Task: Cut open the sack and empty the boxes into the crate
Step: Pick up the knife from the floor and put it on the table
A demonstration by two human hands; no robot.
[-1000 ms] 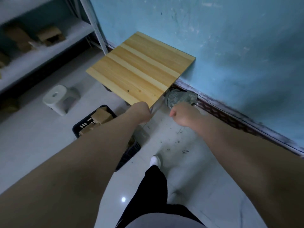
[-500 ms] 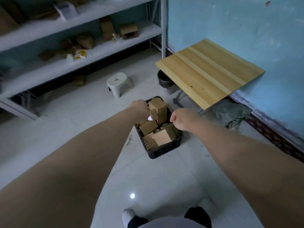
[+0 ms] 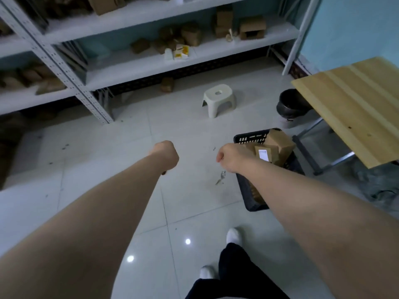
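Both your arms are stretched out ahead of you over the pale tiled floor (image 3: 90, 169). Your left hand (image 3: 165, 154) is curled into a fist, knuckles up, with a small dark tip poking out beneath it; you may be gripping something there, but from this angle I cannot tell what. Your right hand (image 3: 232, 157) is curled closed as well, fingers tucked under, and nothing shows in it. That right hand hangs just at the near left edge of the black crate (image 3: 248, 138), which sits on the floor to your right, beside the legs of the wooden table (image 3: 354, 108). Cardboard boxes (image 3: 278, 143) are heaped in the crate, one with a white label facing up, and your right forearm crosses over its front part. A crumpled grey-green sack (image 3: 380, 184) lies on the floor under the table's near edge, well apart from both hands. Farther off stands a white stool (image 3: 219, 97), a dark bin (image 3: 289, 103) by the table, and shelving (image 3: 151, 63) with more boxes on it.
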